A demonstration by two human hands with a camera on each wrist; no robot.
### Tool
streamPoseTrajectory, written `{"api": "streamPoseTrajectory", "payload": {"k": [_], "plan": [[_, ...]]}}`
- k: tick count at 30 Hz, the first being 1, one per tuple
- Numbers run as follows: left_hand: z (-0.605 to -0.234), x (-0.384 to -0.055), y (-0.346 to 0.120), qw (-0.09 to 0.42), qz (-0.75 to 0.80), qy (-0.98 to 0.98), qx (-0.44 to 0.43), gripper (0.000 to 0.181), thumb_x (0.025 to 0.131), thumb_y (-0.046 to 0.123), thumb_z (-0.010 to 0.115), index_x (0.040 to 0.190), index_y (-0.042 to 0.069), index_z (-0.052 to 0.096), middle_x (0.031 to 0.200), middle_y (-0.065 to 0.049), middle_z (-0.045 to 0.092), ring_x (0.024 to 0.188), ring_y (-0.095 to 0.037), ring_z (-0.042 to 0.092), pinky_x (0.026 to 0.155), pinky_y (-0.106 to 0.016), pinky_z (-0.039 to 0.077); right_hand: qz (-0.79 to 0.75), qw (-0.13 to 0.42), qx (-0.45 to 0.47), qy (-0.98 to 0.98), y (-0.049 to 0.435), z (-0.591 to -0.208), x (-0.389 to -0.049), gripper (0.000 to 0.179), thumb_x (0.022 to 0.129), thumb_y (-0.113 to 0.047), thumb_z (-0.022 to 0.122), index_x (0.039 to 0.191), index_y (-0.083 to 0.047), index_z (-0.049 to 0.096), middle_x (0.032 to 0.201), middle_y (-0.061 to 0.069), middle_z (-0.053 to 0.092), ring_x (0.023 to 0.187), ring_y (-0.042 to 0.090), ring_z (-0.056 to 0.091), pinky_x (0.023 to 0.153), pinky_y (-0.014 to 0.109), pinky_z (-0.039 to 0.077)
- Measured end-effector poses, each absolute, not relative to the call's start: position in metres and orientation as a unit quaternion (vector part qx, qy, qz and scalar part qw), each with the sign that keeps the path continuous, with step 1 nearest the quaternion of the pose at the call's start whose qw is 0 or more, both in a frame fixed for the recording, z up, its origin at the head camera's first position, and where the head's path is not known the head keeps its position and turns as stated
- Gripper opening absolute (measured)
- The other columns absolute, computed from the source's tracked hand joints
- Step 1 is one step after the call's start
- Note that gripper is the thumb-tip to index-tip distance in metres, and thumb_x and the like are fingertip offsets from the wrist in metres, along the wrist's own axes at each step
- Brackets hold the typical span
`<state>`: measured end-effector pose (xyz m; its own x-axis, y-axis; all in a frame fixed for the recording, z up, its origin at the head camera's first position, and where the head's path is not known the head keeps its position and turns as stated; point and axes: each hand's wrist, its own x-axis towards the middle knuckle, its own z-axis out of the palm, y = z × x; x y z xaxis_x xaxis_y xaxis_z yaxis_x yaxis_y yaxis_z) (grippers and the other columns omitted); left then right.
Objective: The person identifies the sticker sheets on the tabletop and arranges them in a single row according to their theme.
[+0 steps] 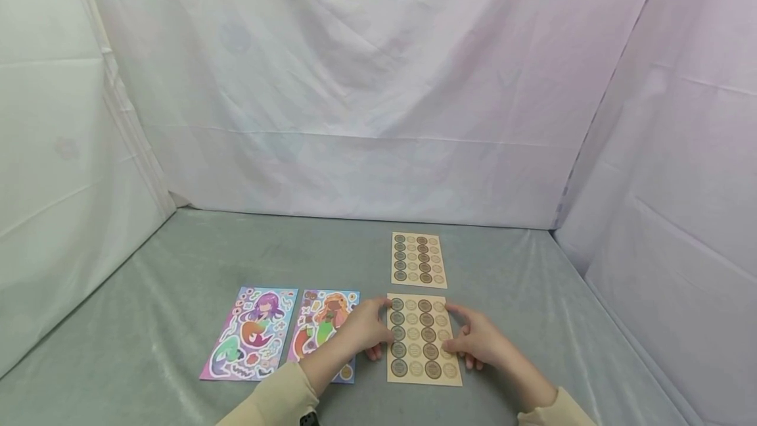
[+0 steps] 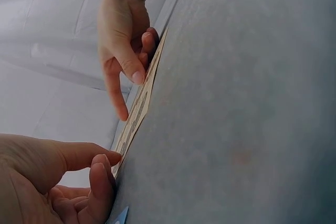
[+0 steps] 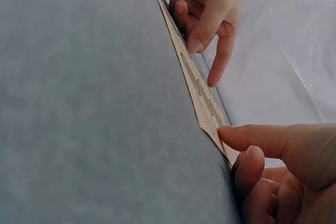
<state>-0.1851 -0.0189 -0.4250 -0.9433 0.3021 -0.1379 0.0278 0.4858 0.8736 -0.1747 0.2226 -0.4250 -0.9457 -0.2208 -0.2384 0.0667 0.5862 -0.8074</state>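
Note:
A tan sticker sheet (image 1: 422, 342) printed with rows of round brown and pale labels lies in front of me, long side toward me. My left hand (image 1: 365, 329) holds its left edge, thumb over the margin and index finger reaching toward the far corner. On the opposite edge my right hand (image 1: 480, 339) mirrors this grip. In the right wrist view, the right thumb (image 3: 252, 136) lies on the sheet's margin while the other fingers are curled beside it. The left wrist view shows the left thumb (image 2: 92, 156) at the near edge; the sheet appears nearly edge-on there.
A second tan sheet of round labels (image 1: 418, 260) lies just beyond. To the left are two colourful mermaid sticker sheets, one with purple hair (image 1: 251, 334) and one with orange hair (image 1: 322, 304), the latter partly under my left forearm. White cloth (image 1: 367, 84) encloses the grey table (image 1: 532, 281).

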Motion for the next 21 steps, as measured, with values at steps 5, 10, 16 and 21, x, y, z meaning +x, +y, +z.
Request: {"api": "streamPoseTrajectory", "payload": {"k": [5,10,16,21], "plan": [[-0.4255,-0.1857,-0.0189,0.136,0.492,0.854,0.096,0.062,0.074,0.002,0.075,0.130,-0.005,0.051,0.051,-0.009,0.058,0.031,-0.011,0.049,0.033,-0.028,0.046,-0.455,0.160,-0.050,0.875,0.2225,-0.4236,-0.1740,0.083,0.076,-0.013,0.077,0.144,0.004,0.033,0.055,0.005,0.055,0.036,0.010,0.046,0.034,0.023,0.036],[-0.4254,-0.1864,-0.0181,0.137,0.500,0.849,0.096,0.063,0.075,0.008,0.077,0.131,-0.005,0.050,0.055,-0.010,0.059,0.032,-0.010,0.049,0.033,-0.028,0.046,-0.453,0.139,-0.060,0.879,0.2240,-0.4220,-0.1754,0.081,0.078,-0.016,0.078,0.144,0.004,0.034,0.057,0.005,0.055,0.038,0.013,0.047,0.034,0.026,0.038],[-0.4231,-0.1864,-0.0183,0.128,0.507,0.846,0.105,0.065,0.074,0.009,0.077,0.131,-0.006,0.050,0.055,-0.009,0.059,0.032,-0.010,0.048,0.032,-0.026,0.044,-0.460,0.116,-0.051,0.879,0.2223,-0.4199,-0.1784,0.078,0.078,-0.015,0.078,0.142,0.002,0.037,0.059,0.006,0.056,0.040,0.015,0.049,0.037,0.027,0.040],[-0.4187,-0.1864,-0.0188,0.117,0.506,0.849,0.097,0.068,0.072,0.011,0.079,0.132,-0.005,0.051,0.056,-0.008,0.060,0.035,-0.011,0.048,0.033,-0.023,0.041,-0.460,0.106,-0.045,0.880,0.2210,-0.4169,-0.1791,0.074,0.079,-0.012,0.077,0.141,0.001,0.040,0.062,0.007,0.057,0.043,0.015,0.051,0.040,0.028,0.043]]}}
